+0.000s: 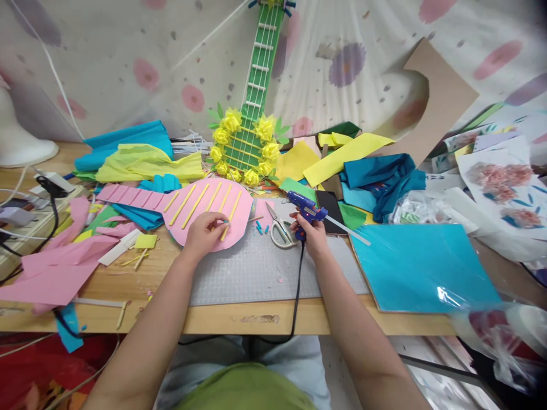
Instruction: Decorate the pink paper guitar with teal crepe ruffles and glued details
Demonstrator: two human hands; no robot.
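My left hand (207, 230) rests over the right part of a pink paper guitar (241, 208), its thumb and fingers pinched together. A speck of blue shows at the fingertips, too small to name. Yellow paper strips (213, 196) lie slantwise across the guitar body, and one passes beside those fingers. My right hand (311, 230) is wrapped around the handle of a blue hot glue gun (306, 206), with a clear glue stick (348, 229) jutting from its back. Between the hands lie scissors (282, 230) and several small blue paper rolls (259, 228) on a grey cutting mat (256, 279).
A green paper guitar with yellow flowers (252, 136) leans upright at the back. Crumpled coloured paper (149, 162) is heaped around. A blue sheet (423, 267) lies at right, pink scraps (64, 262) at left. The gun's black cord (298, 290) hangs over the table's front edge.
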